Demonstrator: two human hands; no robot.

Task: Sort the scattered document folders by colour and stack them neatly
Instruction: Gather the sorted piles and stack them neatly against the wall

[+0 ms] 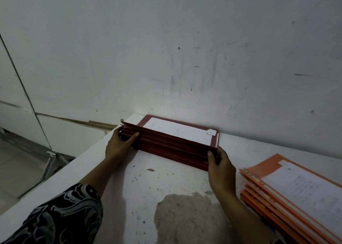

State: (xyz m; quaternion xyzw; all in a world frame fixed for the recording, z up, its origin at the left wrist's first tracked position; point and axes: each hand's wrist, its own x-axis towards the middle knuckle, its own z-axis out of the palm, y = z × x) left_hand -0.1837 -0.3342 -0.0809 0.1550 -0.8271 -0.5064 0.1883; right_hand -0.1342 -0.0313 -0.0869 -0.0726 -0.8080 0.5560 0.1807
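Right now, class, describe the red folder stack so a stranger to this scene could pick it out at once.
Find the white table against the scuffed wall. At its far edge sits the red folder stack, left hand and right hand gripping its ends. Unlike the orange folder stack nearby, it is dark red.

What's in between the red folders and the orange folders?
In the head view, just the right hand, gripping one end of the red folders, and a strip of bare white table before the orange folders.
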